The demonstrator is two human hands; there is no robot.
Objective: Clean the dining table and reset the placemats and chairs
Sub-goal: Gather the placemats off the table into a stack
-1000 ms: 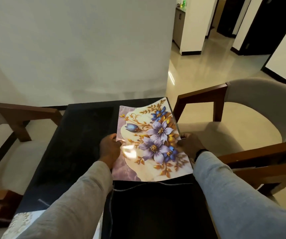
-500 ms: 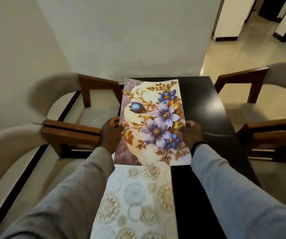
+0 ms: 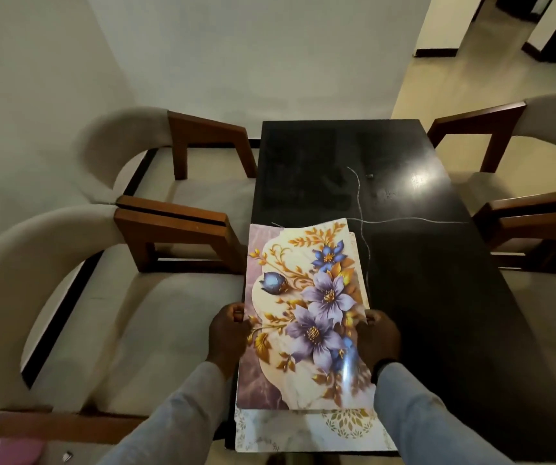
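Observation:
A floral placemat with purple and blue flowers lies lengthwise over the near left part of the black dining table. My left hand grips its left edge and my right hand grips its right edge. Under it, at the near edge, shows a pale placemat with gold leaf patterns; the floral mat overlaps most of it. Another mat's edge peeks out at the floral mat's far right corner.
Two beige chairs with wooden arms stand along the table's left side, close to a white wall. Two more stand on the right. A thin grey thread lies across the tabletop. A pink object sits at the bottom left.
The floral placemat came from the table's right side over to the left and down onto the gold-patterned mat. Both hands kept hold of its edges while the view turned.

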